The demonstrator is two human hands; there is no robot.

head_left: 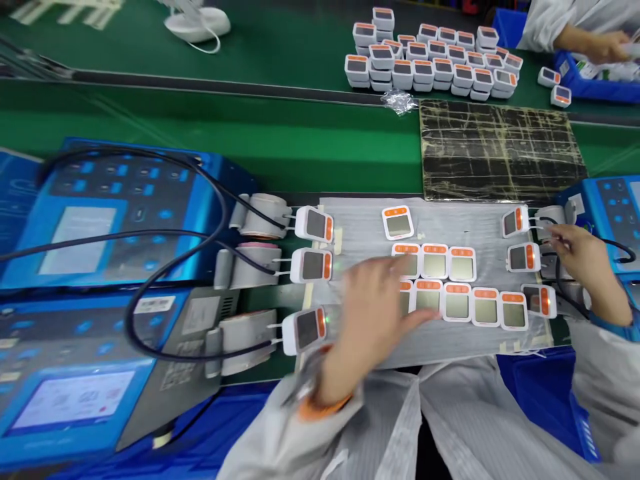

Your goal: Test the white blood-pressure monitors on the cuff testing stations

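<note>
My left hand (375, 313) hovers, blurred, over the left end of two rows of small white devices with orange bars (457, 303) lying on a grey mat (365, 230); its fingers look spread. My right hand (583, 257) reaches to the right side, fingers at the cable plugs beside three devices (524, 257) docked there. Three more devices (313, 265) sit plugged into connectors on the left. One loose device (398, 222) lies apart above the rows.
Blue test machines stand at left (115, 213) and right (613, 207), with black cables (165, 267) looping across the left ones. A dark taped board (500, 150) lies beyond the mat. Stacked devices (430, 60) sit on the green belt; another person's hand (600, 43) works far right.
</note>
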